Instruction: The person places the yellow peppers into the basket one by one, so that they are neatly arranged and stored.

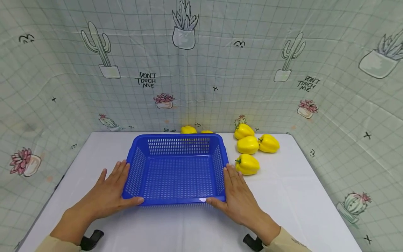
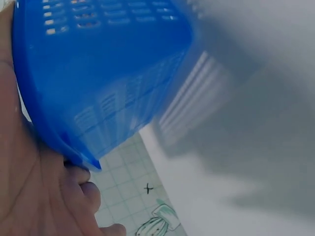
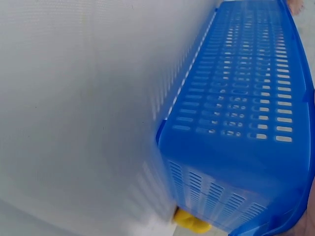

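Observation:
An empty blue plastic basket (image 1: 177, 201) with slotted walls stands before the person in the head view. The left hand (image 1: 107, 196) lies along its left side, fingers straight, thumb on the near left corner of the rim. At the opposite side the right hand (image 1: 237, 197) touches the rim the same way, its thumb at the near right corner. In the left wrist view the palm (image 2: 39, 191) is against the basket's rim (image 2: 37, 113). The right wrist view shows the basket's slotted outer wall (image 3: 221, 147), with only a sliver of the hand at the right edge.
Yellow bell peppers lie right of the basket, the nearest pepper (image 1: 247, 164) close to the right fingertips. Two more, one pepper (image 1: 188, 130) among them, show behind the basket's far rim. A patterned cloth (image 1: 201, 70) surrounds the white table (image 1: 292, 196). Black straps hang by both wrists.

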A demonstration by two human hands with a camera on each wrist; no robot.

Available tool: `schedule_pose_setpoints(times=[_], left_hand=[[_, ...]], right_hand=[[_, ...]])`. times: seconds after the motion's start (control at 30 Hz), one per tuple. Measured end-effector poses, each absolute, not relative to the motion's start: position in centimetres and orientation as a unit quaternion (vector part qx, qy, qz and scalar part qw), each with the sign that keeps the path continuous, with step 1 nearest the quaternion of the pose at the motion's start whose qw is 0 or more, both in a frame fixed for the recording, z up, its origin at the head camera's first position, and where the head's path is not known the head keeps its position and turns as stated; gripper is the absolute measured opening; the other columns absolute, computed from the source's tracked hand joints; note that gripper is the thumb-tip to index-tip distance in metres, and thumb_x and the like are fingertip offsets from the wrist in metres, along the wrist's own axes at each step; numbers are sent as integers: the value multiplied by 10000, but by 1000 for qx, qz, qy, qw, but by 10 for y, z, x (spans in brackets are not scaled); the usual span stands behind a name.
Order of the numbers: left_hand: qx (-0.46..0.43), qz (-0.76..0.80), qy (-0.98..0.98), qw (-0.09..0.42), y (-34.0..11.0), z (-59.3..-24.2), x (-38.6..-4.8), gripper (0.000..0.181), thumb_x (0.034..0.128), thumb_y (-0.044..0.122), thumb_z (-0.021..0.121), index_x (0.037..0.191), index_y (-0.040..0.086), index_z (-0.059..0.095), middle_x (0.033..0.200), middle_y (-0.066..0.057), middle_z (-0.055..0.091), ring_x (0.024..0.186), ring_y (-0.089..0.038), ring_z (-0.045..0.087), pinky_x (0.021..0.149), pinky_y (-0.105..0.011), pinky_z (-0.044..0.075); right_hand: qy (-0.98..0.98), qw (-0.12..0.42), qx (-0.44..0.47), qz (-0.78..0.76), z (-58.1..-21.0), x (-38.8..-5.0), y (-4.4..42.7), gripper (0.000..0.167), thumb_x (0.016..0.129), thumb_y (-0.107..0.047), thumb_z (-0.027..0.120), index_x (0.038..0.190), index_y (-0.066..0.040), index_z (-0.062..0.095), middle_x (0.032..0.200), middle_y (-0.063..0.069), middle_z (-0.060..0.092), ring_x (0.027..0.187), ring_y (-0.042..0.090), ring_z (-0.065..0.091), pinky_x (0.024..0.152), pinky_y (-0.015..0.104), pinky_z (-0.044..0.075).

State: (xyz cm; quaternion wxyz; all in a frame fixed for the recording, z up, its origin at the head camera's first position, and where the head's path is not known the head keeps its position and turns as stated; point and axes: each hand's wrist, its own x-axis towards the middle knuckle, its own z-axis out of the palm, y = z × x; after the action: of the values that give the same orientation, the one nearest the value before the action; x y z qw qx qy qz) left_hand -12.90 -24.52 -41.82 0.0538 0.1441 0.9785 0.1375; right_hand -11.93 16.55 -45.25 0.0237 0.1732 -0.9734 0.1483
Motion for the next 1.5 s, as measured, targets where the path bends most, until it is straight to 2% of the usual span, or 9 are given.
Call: schedule_pose_setpoints(times=[0.23,0.37,0.53,0.7,0.8,1.03,1.3,1.4,1.5], left_hand=[[139,149,977,55,-245,-420,-128,1321,838,740,723,1634,-124,119,1701,-369,138,1582,-535,160,1222,-777,114],[138,155,977,58,-244,-421,-129,1326,836,738,727,1637,-120,110,1706,-365,123,1586,-529,151,1237,-758,110],[136,159,976,60,-244,-419,-129,1336,832,750,722,1637,-120,106,1709,-362,115,1590,-527,140,1250,-746,96],[137,159,976,57,-244,-420,-129,1340,828,762,716,1637,-120,113,1708,-361,125,1589,-524,151,1250,-740,112],[137,158,976,57,-244,-420,-128,1341,827,769,713,1637,-119,117,1709,-356,130,1590,-519,159,1248,-738,126],[140,159,976,58,-244,-420,-128,1336,835,765,711,1636,-123,115,1711,-353,129,1593,-511,160,1254,-725,133],[139,164,975,59,-243,-419,-128,1332,836,761,714,1641,-113,113,1714,-349,126,1592,-512,162,1256,-722,133],[139,168,974,57,-243,-418,-127,1327,836,754,720,1641,-112,117,1713,-348,130,1590,-515,164,1254,-724,135],[136,168,975,60,-243,-418,-127,1332,831,758,720,1643,-107,114,1715,-344,129,1590,-516,162,1254,-727,134]], right_hand=[[-971,21,186,149,-450,-120,169,1175,927,-817,524,1653,53,209,1750,244,139,1632,399,157,1312,606,161],[-964,26,216,152,-446,-127,183,1076,956,-764,547,1635,34,304,1724,228,260,1611,369,256,1306,616,172],[-952,61,260,151,-444,-145,211,843,1020,-576,617,1581,25,429,1640,220,430,1506,403,445,1249,603,336],[-943,136,285,101,-447,-173,249,770,964,-406,765,1538,19,477,1536,231,522,1372,417,562,1164,589,460],[-943,147,296,39,-449,-189,269,797,914,-367,827,1530,-7,471,1508,230,526,1352,419,554,1164,587,458],[-943,109,311,-45,-459,-212,290,876,845,-273,908,1557,-80,435,1556,213,440,1399,422,491,1201,609,407],[-936,108,333,-39,-477,-222,291,736,911,-145,810,1550,-41,460,1570,262,447,1435,428,484,1185,590,437],[-940,123,316,-41,-481,-222,290,716,918,-161,801,1536,-14,470,1536,273,480,1377,455,521,1128,599,486],[-952,133,273,-45,-482,-221,288,752,906,-268,833,1515,-13,474,1463,273,522,1294,466,554,1047,598,537]])
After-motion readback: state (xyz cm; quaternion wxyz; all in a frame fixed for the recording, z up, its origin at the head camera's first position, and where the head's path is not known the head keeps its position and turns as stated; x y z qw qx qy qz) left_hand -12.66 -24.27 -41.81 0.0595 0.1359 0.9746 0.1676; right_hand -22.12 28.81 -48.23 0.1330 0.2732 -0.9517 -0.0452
